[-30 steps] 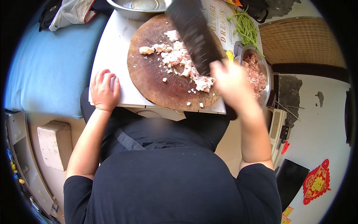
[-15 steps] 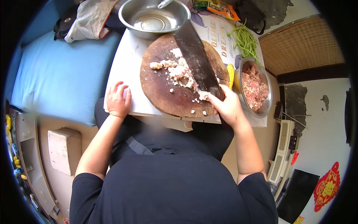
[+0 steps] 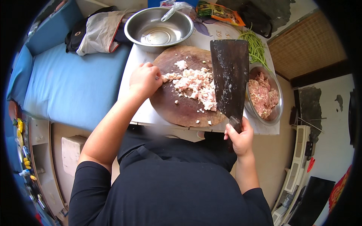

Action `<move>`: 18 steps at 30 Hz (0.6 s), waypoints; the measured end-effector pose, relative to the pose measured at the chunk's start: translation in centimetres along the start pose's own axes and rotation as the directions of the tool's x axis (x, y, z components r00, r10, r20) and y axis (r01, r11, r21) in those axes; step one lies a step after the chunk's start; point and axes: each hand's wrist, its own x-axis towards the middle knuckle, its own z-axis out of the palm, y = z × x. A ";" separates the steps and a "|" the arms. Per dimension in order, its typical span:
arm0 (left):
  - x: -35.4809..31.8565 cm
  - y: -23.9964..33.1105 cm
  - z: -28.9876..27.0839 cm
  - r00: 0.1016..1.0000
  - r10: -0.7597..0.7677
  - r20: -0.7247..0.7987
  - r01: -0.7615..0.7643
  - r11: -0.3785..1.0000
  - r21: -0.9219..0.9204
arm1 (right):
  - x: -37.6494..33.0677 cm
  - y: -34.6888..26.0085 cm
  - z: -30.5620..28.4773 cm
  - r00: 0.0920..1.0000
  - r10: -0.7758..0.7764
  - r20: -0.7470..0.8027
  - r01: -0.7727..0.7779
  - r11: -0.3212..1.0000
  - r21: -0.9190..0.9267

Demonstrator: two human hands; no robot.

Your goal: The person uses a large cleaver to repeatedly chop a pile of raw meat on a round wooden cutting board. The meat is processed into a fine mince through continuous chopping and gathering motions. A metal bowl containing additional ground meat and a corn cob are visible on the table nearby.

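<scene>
In my right hand (image 3: pixel 241 138) is the handle of a broad dark cleaver (image 3: pixel 230 77). Its blade stands over the right side of a round wooden chopping board (image 3: pixel 169 111), flecked with bits of meat. Chopped pale pink meat (image 3: pixel 196 83) lies in a loose heap across the board, left of the blade, with small white crumbs around it. At the board's left edge, my left hand (image 3: pixel 145 80) has its fingers curled in and closed on the left end of that meat.
A steel basin (image 3: pixel 130 35) stands behind the board. A metal bowl of minced meat (image 3: pixel 263 94) sits at the right, with green beans (image 3: pixel 254 47) behind it. Food packets (image 3: pixel 220 14) lie at the table's back. A blue sofa (image 3: pixel 75 86) is on the left.
My left hand has moved up and right from the table's edge to the meat, its fingers closing. The cleaver has come off the meat and swung to the right, raised.
</scene>
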 end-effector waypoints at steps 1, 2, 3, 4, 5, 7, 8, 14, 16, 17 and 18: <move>0.6 0.9 -0.2 0.999 0.008 0.041 -0.008 1.000 -0.011 | -0.3 0.3 -0.3 1.000 0.007 -0.004 -0.007 1.000 0.023; 1.0 1.7 -0.1 0.997 0.008 0.077 0.004 0.988 -0.156 | -0.5 0.6 -0.5 1.000 0.015 -0.008 -0.014 0.999 0.046; 1.3 2.9 -0.3 0.987 0.028 0.156 0.025 0.942 -0.333 | -0.7 1.0 -0.8 1.000 0.023 -0.013 -0.022 0.997 0.072; 1.9 3.7 -0.1 0.979 0.072 0.188 0.015 0.906 -0.423 | -0.8 1.2 -1.0 1.000 0.016 -0.016 -0.015 0.997 0.078; 2.5 4.4 0.2 0.969 0.118 0.217 0.009 0.860 -0.510 | -0.9 1.5 -1.2 0.999 0.023 -0.027 -0.020 0.996 0.087; 4.0 4.6 0.7 0.991 0.067 0.117 -0.008 0.896 -0.443 | -0.9 1.9 -1.3 0.999 0.034 -0.039 -0.029 0.993 0.114; 5.0 4.0 1.5 0.996 0.066 0.055 -0.039 0.915 -0.402 | -0.9 2.0 -1.4 0.998 0.049 -0.048 -0.043 0.991 0.125; 8.8 2.6 3.0 0.961 -0.065 0.269 0.079 0.996 -0.040 | -1.4 3.5 -2.1 0.995 0.090 -0.033 -0.086 0.989 0.119; 8.6 4.2 2.1 0.939 -0.063 0.339 0.073 0.997 -0.017 | -1.7 4.3 -2.4 0.997 0.054 -0.056 -0.049 0.995 0.084; 8.4 5.1 1.2 0.926 -0.061 0.374 0.069 0.998 -0.007 | -1.8 4.3 -2.5 0.997 0.042 -0.057 -0.039 0.997 0.063; 7.8 5.9 0.2 0.929 0.004 0.370 0.034 0.995 -0.094 | -1.9 4.1 -2.6 0.998 0.032 -0.056 -0.030 0.999 0.042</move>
